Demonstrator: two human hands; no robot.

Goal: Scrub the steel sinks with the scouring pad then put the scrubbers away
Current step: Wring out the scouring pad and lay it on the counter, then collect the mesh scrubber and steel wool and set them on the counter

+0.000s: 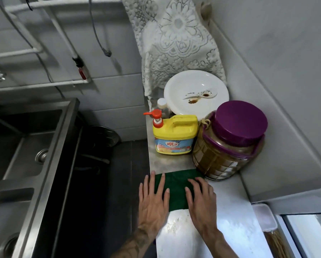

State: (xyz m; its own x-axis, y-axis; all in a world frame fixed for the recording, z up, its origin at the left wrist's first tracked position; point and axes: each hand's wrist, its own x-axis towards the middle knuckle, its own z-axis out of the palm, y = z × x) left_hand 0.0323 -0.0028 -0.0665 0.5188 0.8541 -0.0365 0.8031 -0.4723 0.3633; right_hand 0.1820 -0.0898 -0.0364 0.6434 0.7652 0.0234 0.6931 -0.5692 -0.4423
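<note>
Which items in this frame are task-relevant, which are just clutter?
Task-relevant:
- flat green scouring pad on the steel counter
- left hand and right hand, both pressed flat on it
- steel sinks

Clutter:
- yellow dish-soap bottle with red pump
- brown jar with purple lid
- stained white plate
- white lace cloth

The scouring pad (176, 189) was a dark green rectangle that lay flat on the narrow steel counter (230, 216), its left edge at the counter's rim. Its far right corner reached the foot of a jar with a purple lid (228, 142). Both hands pressed on it, fingers spread: the left hand (153, 200) covered its left side, the right hand (200, 198) its right side. The steel sinks (23, 146) stood well apart to the left, two basins deep and dull grey, each with a round drain.
</note>
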